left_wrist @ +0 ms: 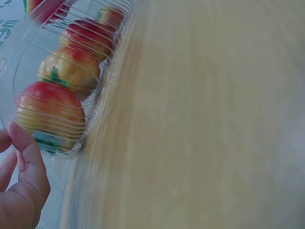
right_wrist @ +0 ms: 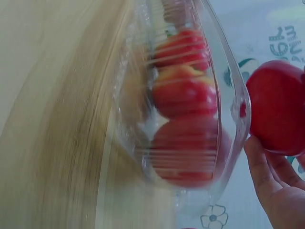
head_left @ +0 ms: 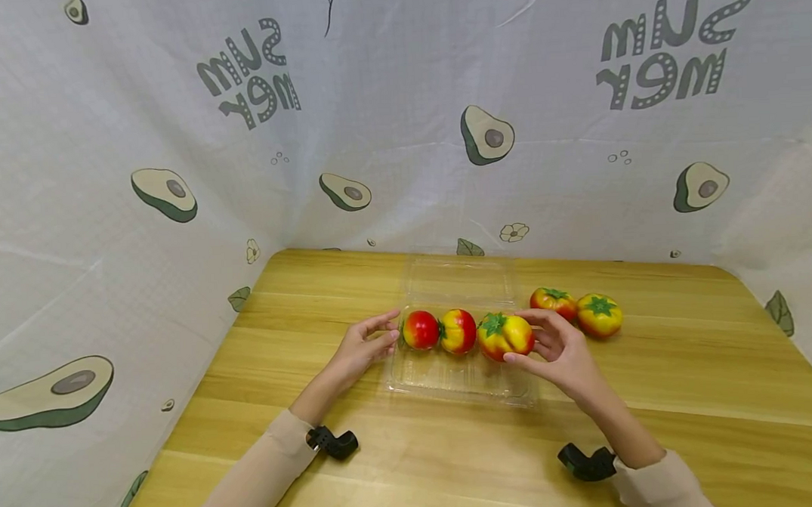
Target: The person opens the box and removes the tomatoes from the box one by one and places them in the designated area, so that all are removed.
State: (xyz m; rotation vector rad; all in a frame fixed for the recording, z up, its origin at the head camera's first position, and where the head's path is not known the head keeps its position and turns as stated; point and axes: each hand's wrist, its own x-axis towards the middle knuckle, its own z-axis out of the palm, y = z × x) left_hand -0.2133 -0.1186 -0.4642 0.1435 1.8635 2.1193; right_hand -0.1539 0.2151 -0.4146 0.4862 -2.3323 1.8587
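Note:
A clear plastic clamshell container (head_left: 425, 385) lies with its lid folded back, holding a row of red-and-yellow toy tomatoes (head_left: 458, 331). At its left end, the thumb and fingertips of my left hand (head_left: 365, 347) hold the rim, also visible in the left wrist view beside the nearest tomato (left_wrist: 52, 109). My right hand (head_left: 563, 352) grips another toy tomato (head_left: 508, 336), with a green leafy top, over the container's right end. Seen from the right wrist, this held tomato (right_wrist: 276, 109) shows its smooth red side above the rim. It hides part of the container in the head view.
Two more toy tomatoes sit on the wooden table right of the container, one at the back (head_left: 554, 303) and a yellower one (head_left: 600, 315). The transparent lid (head_left: 458, 278) lies toward the back. A white printed cloth (head_left: 401, 133) hangs behind the table.

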